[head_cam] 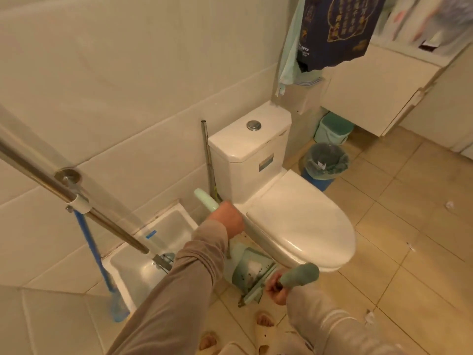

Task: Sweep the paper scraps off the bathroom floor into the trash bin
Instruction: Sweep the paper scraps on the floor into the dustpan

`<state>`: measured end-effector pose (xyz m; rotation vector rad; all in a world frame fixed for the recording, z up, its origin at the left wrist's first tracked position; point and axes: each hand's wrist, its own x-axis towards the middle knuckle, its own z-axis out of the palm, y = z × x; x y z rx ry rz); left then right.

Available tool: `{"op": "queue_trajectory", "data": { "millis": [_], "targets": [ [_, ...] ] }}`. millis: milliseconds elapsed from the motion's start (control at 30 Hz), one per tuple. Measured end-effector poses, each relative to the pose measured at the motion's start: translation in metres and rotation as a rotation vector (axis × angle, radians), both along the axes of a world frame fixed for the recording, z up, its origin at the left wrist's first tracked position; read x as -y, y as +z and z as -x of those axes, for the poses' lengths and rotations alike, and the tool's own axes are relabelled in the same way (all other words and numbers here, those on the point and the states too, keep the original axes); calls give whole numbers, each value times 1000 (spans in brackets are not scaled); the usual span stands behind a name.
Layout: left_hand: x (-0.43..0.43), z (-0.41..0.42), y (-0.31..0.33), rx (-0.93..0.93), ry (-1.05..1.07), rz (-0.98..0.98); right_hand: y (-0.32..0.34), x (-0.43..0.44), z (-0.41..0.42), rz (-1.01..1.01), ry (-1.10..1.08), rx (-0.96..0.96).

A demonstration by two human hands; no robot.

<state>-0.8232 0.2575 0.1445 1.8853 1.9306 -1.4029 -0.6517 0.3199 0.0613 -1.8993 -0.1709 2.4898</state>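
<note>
A mint-green dustpan (252, 271) stands on the floor between the toilet and the mop sink. My left hand (229, 221) is closed around a pale green long handle (204, 199) that runs down toward the pan. My right hand (277, 290) grips a darker green handle (300, 274) at the pan's lower right; whether it belongs to the broom I cannot tell. Small white paper scraps lie on the tan floor tiles to the right (449, 204), (410, 246), (369, 316). The blue trash bin (318, 183), lined with a grey-green bag, stands right of the toilet tank.
The white toilet (294, 221) with its lid down fills the middle. A green lidded bin (332, 129) sits under the white cabinet (371, 98). A steel rail (38, 170) and a blue mop (94, 252) are at the left over a floor sink (133, 275). My slippered feet (263, 326) are at the bottom.
</note>
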Motion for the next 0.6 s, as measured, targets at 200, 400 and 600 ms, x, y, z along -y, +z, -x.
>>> {"op": "queue_trajectory", "data": {
  "millis": [200,400,600],
  "targets": [
    [11,-4,-4,133,-24,-130,-5,28,-17,-142,51,165],
    [27,-20,-14,179,-54,-206,-37,70,-50,-259,250,177],
    [59,-29,-28,146,-109,-222,-52,124,-66,-160,216,136]
  ]
}}
